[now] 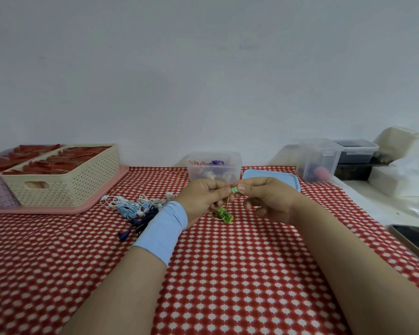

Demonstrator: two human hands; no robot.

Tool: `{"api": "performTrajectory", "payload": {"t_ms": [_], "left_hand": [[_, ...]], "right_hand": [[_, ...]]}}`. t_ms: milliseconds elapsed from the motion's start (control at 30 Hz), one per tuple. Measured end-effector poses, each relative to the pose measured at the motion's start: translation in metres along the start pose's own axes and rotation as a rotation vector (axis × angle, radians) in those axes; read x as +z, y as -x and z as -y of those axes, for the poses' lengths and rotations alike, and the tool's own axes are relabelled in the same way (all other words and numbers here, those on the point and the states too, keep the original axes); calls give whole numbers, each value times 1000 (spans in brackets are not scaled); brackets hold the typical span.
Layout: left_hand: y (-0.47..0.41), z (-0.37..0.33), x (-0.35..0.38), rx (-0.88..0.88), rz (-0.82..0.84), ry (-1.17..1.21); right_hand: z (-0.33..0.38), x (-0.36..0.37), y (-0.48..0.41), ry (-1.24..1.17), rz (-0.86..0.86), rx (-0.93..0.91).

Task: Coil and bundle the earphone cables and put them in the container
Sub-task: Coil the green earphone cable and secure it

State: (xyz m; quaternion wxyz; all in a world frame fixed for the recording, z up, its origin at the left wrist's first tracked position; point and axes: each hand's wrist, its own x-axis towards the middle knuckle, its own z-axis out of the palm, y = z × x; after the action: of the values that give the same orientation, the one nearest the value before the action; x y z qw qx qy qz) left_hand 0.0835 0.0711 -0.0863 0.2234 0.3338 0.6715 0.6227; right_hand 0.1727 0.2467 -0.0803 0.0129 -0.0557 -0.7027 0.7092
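Green earphones (225, 215) hang between my hands, their cable bunched in loops on the red patterned cloth. My left hand (203, 198) and my right hand (264, 199) both pinch the earbud end (234, 189) just above the table. Behind them stands a clear plastic container (214, 165) holding several coiled cables. Its blue lid (271, 178) lies flat to the right of it. A tangle of white, light blue and dark blue earphones (138, 209) lies left of my left wrist.
A cream perforated basket (63, 180) with red items sits on a pink tray (58, 210) at the left. Clear boxes (319, 159) and white packages (402, 170) stand at the right. A phone (414, 240) lies near the right edge.
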Motion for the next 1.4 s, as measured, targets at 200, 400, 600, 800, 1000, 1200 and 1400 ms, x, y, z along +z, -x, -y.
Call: {"api": "performTrajectory", "payload": {"t_ms": [200, 400, 600, 800, 1000, 1200, 1400], "left_hand": [[-2, 2, 0, -4, -23, 7], [-2, -1, 0, 3, -17, 28], [-1, -1, -1, 34, -53, -224], [-3, 3, -1, 15, -96, -187], [0, -6, 11, -4, -22, 150], [-2, -6, 12, 2, -78, 123], [-5, -2, 10, 18, -183, -69]], "right_hand": [[2, 4, 1, -9, -45, -32], [4, 5, 4, -20, -58, -91], [3, 2, 4, 77, -79, 3], [2, 8, 3, 83, -132, -46], [1, 1, 2, -132, -13, -60], [5, 3, 4, -47, -99, -145], [7, 6, 5, 195, -235, -245]]}}
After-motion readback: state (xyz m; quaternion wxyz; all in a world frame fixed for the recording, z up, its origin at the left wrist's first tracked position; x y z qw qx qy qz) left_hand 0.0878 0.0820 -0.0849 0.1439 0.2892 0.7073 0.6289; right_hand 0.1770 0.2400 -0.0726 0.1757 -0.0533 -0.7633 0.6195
